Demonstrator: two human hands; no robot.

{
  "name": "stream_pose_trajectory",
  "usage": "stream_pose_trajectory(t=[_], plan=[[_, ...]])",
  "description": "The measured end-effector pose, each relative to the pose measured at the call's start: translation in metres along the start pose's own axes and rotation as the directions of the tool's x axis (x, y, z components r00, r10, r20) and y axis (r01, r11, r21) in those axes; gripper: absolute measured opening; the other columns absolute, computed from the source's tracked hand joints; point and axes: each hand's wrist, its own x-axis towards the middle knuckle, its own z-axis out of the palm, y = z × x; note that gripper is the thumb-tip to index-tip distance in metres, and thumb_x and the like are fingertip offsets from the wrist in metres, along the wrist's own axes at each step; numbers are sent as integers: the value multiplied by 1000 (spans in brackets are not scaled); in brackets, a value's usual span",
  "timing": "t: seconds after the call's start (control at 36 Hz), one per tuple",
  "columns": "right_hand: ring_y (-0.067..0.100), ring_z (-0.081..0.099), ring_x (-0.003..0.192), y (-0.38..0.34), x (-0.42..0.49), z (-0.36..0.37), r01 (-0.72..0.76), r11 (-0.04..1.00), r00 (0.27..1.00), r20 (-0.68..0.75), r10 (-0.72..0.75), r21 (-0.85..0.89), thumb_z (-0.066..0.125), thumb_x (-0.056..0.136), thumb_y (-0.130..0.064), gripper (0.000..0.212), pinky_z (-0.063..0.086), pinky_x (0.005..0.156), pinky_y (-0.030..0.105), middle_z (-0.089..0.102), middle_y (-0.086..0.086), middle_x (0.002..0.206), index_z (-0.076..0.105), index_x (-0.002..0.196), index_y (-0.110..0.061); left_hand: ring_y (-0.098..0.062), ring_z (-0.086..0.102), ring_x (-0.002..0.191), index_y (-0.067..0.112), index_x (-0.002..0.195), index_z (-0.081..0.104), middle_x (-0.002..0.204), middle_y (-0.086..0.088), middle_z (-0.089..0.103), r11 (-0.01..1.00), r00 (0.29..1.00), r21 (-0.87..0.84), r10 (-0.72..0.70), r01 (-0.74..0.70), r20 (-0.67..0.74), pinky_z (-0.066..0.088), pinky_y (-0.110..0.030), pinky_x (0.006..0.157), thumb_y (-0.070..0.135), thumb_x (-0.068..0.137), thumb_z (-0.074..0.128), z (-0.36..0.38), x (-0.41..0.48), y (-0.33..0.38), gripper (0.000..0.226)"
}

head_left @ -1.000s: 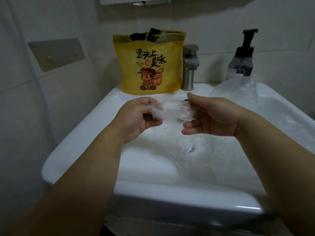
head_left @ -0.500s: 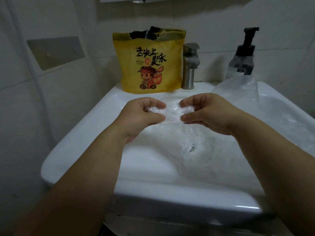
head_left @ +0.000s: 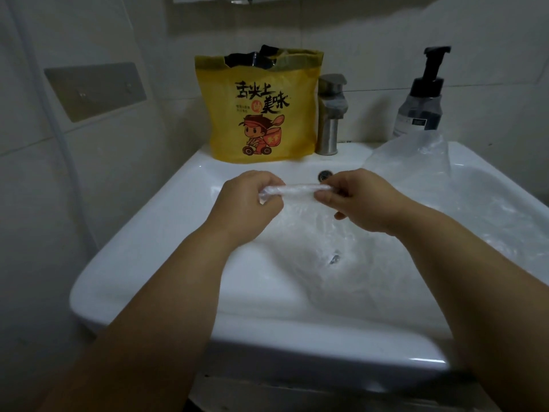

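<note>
A rolled plastic strip [head_left: 297,190] is pinched at each end by curled fingers of the left hand [head_left: 246,203] and right hand [head_left: 359,200], a yellow bag [head_left: 261,114] at twelve o'clock.

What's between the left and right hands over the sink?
Head view: a rolled-up edge of clear plastic bag spans the gap, pinched at one end by the left hand and at the other by the right hand.

From the sink's [head_left: 133,248] middle, a bag [head_left: 261,120] stands on the rim at eleven o'clock. The faucet [head_left: 329,114] is beside it at twelve and a pump bottle [head_left: 420,99] at two. Plastic film [head_left: 416,168] drapes the basin toward three.
</note>
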Motion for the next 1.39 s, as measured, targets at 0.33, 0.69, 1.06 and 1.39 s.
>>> stream_pose_trajectory(t=[0.33,0.69,1.06,1.39], plan=[[9,66,75,-2,-1,-4,-39,907,999,31,29,420,54,94,-29,21,58,68,19,66,0,80,64,91,-11,-1,57,67,18,88,64,72,8,57,806,979,-558,-192,197,69,53,-20,72,12,93,62,-8,6,2,9],[13,62,69,-9,-4,-2,-143,778,979,202,21,612,55,93,-22,23,59,81,36,63,3,71,63,91,0,0,49,55,21,71,64,57,10,53,529,952,-824,-303,204,42,48,-15,62,4,87,64,-10,12,3,23],[31,61,79,-34,-4,32,-131,677,991,123,59,724,45,98,-5,25,56,86,48,59,19,76,60,88,11,-15,66,76,1,79,60,56,-2,51,711,897,-569,-208,413,390,56,-33,82,56,84,58,25,2,17,55],[11,57,61,-32,-2,27,-197,684,976,207,69,702,50,98,-20,26,57,78,31,58,3,63,62,101,3,-14,66,73,13,83,70,74,0,72,605,904,-706,-410,368,119,49,-26,62,41,102,41,4,15,12,45]])
